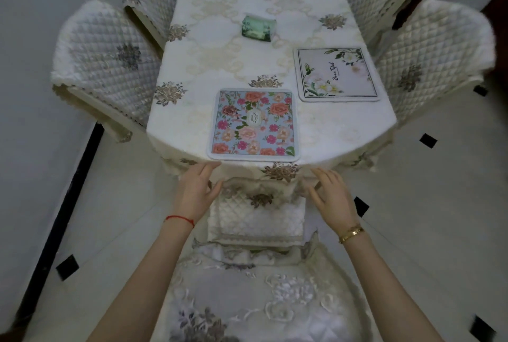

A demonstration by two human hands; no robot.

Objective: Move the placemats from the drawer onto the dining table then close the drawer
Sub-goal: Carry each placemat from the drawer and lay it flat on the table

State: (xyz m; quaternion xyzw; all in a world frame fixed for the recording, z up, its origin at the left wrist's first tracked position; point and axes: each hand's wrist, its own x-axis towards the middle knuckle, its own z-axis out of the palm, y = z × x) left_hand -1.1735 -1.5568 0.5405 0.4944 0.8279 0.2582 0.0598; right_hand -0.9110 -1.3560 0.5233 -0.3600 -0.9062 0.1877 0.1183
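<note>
Two placemats lie flat on the dining table (242,72). The blue placemat with pink and orange roses (254,125) sits at the near edge in front of me. The white placemat with green leaves and pale flowers (336,73) lies to its right, by the right-hand chairs. My left hand (196,193) hovers just below the table's near edge, fingers relaxed and holding nothing. My right hand (331,194) is level with it on the right, fingers loosely spread and also holding nothing. No drawer is in view.
A green tissue box (257,26) stands mid-table. Quilted chairs flank the table: two on the left (107,64), two on the right (437,58). Another covered chair (257,220) stands between my arms, tucked under the near edge. The floor is pale tile.
</note>
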